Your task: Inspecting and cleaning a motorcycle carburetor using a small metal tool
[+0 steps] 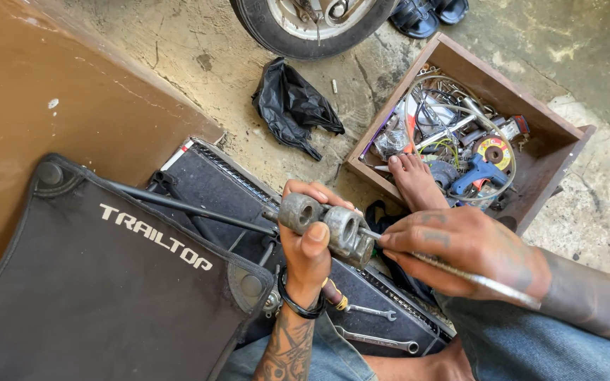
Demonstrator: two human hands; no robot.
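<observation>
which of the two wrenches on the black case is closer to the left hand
The upper, shorter wrench, lying just right of the left hand's wrist. The longer wrench lies lower on the black case, nearer the jeans.

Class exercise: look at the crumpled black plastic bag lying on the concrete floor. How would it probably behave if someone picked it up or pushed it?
The black plastic bag is crumpled into soft folds, so it would probably hang floppy and change shape when lifted. It looks thin and sunken, so likely very light. Pushed along the rough floor, it would probably bunch up rather than roll.
</observation>
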